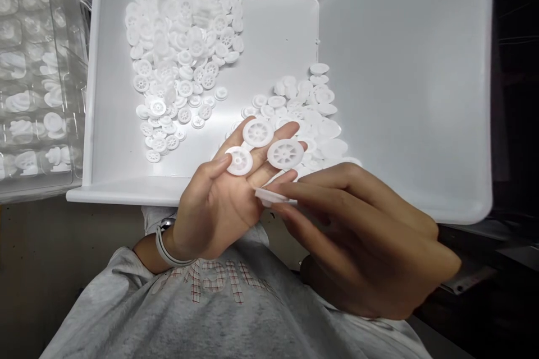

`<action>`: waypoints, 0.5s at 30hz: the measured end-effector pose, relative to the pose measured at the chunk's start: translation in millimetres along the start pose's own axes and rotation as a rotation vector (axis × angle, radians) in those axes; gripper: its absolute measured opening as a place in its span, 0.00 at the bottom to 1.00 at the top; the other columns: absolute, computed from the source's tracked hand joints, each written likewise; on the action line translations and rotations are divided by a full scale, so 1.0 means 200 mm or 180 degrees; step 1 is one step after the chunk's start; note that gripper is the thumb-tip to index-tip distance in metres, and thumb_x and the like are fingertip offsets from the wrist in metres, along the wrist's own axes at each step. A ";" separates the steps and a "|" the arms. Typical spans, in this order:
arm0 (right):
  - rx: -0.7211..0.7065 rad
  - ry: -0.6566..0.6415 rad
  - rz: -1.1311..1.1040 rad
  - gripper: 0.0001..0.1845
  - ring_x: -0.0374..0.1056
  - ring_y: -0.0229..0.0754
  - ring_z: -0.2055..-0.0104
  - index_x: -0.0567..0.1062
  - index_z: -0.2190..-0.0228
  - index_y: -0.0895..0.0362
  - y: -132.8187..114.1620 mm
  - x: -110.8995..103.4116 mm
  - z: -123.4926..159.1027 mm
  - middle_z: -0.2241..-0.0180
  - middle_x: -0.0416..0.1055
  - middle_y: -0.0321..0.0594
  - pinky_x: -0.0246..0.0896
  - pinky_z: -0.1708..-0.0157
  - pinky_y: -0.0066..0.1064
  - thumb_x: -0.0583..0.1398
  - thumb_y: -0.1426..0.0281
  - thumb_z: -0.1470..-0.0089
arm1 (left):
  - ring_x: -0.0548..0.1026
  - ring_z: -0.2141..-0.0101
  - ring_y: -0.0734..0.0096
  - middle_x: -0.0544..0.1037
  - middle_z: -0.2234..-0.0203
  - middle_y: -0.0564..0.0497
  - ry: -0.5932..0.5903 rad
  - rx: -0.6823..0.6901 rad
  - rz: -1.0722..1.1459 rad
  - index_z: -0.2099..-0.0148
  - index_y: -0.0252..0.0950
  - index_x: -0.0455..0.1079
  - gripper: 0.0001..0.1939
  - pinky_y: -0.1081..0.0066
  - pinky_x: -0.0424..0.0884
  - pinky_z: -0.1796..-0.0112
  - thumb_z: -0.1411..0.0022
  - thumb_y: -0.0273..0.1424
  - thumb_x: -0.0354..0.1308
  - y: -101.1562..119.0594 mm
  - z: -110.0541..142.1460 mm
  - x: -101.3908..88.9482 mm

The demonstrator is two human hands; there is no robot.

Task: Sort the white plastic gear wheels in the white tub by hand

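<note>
The head view shows a person's two bare hands over the near edge of a white bin [404, 84]. The left hand [227, 207] is turned palm up, its fingers extended and slightly spread, and it has hold of three white spoked discs. The smallest disc [240, 161] sits under the tip of the thumb, a second disc [258, 132] lies just beyond it across the fingers, and a third disc [285, 153] rests to the right, nearer the other hand. The right hand [362, 230] has its grip closed in a pinch, thumb below and fingers above, on a fourth disc [269, 195] seen nearly edge-on, just beside the left palm; whether it touches that palm cannot be told.

Inside the bin, a large heap of white discs [181, 45] fills the left side, spoked faces showing on many of them. A smaller pile [311, 106] lies to the right, partly hidden behind the hands. Left of the bin are clear compartment trays [63, 11] with white parts in several pockets. A pale band [166, 249] circles the left wrist, above a grey shirt [236, 320] with plaid lettering.
</note>
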State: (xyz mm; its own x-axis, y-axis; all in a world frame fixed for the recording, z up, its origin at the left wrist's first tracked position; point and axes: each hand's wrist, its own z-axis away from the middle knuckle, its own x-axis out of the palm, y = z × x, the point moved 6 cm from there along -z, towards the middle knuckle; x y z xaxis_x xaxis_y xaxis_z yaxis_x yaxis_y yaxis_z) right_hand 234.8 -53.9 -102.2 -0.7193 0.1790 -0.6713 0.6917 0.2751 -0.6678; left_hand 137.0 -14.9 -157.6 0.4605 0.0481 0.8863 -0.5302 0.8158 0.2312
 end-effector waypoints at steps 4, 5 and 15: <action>-0.0090 0.0058 -0.0108 0.15 0.72 0.33 0.67 0.75 0.59 0.55 -0.02 0.00 0.00 0.66 0.71 0.35 0.72 0.69 0.25 0.65 0.83 0.45 | 0.71 0.38 0.69 0.76 0.41 0.52 0.0011 0.0138 0.0107 0.30 0.43 0.57 0.26 0.64 0.65 0.37 0.27 0.33 0.44 0.00 0.01 0.00; -0.0195 -0.0059 -0.0052 0.16 0.72 0.33 0.68 0.75 0.58 0.56 -0.03 0.01 0.01 0.67 0.71 0.35 0.71 0.71 0.24 0.66 0.83 0.46 | 0.73 0.39 0.69 0.77 0.42 0.52 0.0035 0.0169 0.0128 0.32 0.43 0.60 0.24 0.65 0.67 0.38 0.28 0.34 0.45 0.01 0.01 0.00; -0.0457 0.0186 0.0505 0.28 0.67 0.35 0.76 0.72 0.41 0.46 -0.04 0.00 0.09 0.71 0.74 0.32 0.63 0.81 0.30 0.57 0.81 0.38 | 0.75 0.41 0.67 0.79 0.45 0.50 -0.0017 0.0162 -0.0004 0.32 0.44 0.62 0.25 0.69 0.70 0.42 0.29 0.34 0.48 0.01 0.01 0.00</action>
State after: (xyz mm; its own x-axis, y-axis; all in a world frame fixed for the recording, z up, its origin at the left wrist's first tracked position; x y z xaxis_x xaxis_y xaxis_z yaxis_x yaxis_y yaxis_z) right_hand 230.8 -73.5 -103.0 -0.6076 0.2841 -0.7417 0.7831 0.3700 -0.4999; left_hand 134.9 -15.1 -156.3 0.4575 0.0438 0.8881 -0.5652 0.7854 0.2524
